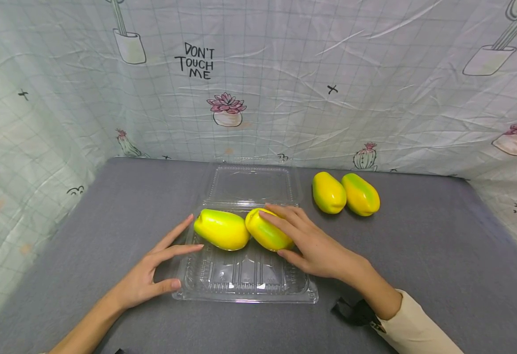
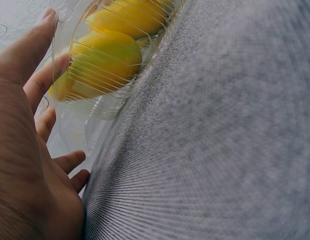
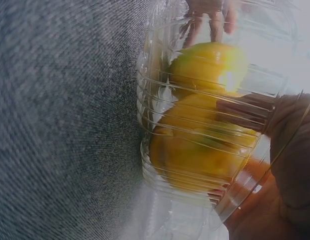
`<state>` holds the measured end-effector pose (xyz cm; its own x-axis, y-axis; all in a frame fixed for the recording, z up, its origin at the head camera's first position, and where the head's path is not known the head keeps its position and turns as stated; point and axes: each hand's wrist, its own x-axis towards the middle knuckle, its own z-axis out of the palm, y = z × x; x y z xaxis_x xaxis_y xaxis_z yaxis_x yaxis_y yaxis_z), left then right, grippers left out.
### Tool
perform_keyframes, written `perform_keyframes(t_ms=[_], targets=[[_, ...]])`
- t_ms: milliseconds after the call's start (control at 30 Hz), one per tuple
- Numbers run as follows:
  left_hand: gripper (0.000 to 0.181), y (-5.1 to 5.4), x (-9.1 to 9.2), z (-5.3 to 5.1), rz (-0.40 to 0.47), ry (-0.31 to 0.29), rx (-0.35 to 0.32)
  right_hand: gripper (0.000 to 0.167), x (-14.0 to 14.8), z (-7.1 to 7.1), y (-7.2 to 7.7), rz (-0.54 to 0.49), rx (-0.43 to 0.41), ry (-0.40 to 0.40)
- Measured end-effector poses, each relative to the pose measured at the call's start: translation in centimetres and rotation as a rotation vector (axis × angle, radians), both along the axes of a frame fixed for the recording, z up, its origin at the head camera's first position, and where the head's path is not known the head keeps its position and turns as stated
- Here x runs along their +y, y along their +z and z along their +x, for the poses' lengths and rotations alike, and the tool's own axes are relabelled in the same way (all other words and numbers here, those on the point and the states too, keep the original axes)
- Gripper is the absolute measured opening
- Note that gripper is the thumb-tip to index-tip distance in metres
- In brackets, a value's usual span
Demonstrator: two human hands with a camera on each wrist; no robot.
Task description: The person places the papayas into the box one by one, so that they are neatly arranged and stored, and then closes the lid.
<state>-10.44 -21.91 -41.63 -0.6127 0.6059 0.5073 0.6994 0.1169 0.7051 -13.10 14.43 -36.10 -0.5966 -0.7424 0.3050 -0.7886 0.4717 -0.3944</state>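
A clear plastic clamshell box (image 1: 245,295) lies with its lid (image 1: 251,184) folded back, away from the person. Two glossy yellow-green mangoes sit side by side in its base. My right hand (image 1: 316,241) grips the right mango (image 1: 267,231), fingers over its top and far side, thumb at its near side. The left mango (image 1: 223,230) touches it end to end. At the box's left side my left hand (image 1: 149,275) is spread, fingers extended, with fingertips close to the left mango and the box rim. Through the ribbed wall, the right wrist view shows the gripped mango (image 3: 195,155).
Two more mangoes, one (image 1: 329,192) and another (image 1: 361,194), lie together on the grey cloth (image 1: 417,255) right of the lid. A printed curtain (image 1: 285,113) closes off the back and sides. A black strap (image 1: 353,312) is near the right wrist.
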Motion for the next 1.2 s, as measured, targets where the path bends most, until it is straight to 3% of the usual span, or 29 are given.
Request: perform_keyframes(t_ms=[233, 533, 900, 1200], targets=[[0.055, 0.0, 0.0, 0.1, -0.001, -0.003, -0.004, 0.085, 0.0, 0.0, -0.1, -0.002, 0.011, 0.000], [0.053, -0.2, 0.1, -0.2, 0.023, -0.024, 0.040, 0.082, 0.1, 0.0, -0.2, -0.011, 0.030, 0.000], [0.054, -0.2, 0.1, -0.2, 0.008, -0.005, 0.055, 0.080, 0.1, -0.1, -0.1, -0.016, 0.042, -0.007], [0.053, -0.2, 0.1, -0.1, 0.015, -0.013, 0.055, 0.079, 1.4, -0.1, 2.0, -0.067, 0.057, -0.055]])
